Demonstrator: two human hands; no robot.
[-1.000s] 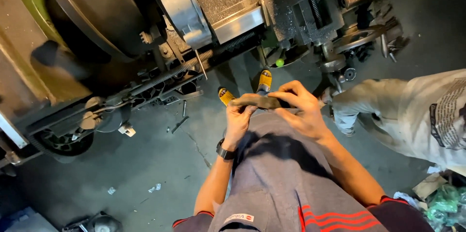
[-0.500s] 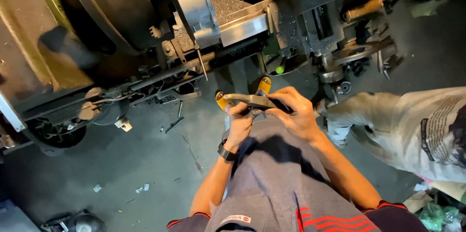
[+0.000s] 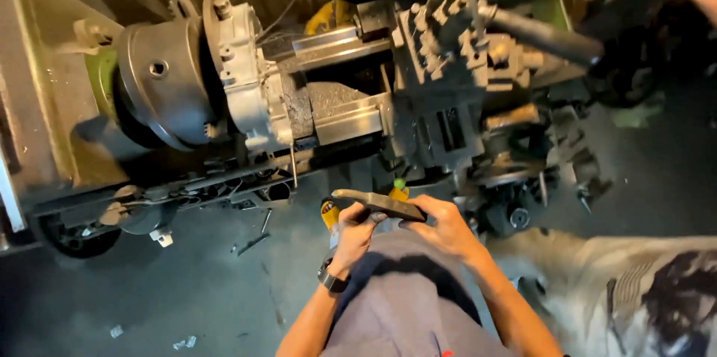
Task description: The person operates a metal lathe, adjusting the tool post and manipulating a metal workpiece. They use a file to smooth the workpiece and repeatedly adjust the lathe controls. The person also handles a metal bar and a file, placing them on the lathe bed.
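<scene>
A flat dark metal piece (image 3: 381,205) sits level between both hands, in front of the person's chest and just below the lathe's (image 3: 299,103) front edge. The left hand (image 3: 357,228) grips its left end, thumb on top and fingers curled beneath. The right hand (image 3: 447,224) closes over its right end. Just under the piece, what appear to be yellow shoe toes (image 3: 329,213) peek out above the grey floor (image 3: 187,290). The chuck (image 3: 160,92) stands well apart toward the lathe's left end. Another person's sleeve (image 3: 635,282) lies at the lower right.

We see a flat dark metal plate (image 3: 381,204), held level between both hands, just below the lathe bed.
</scene>
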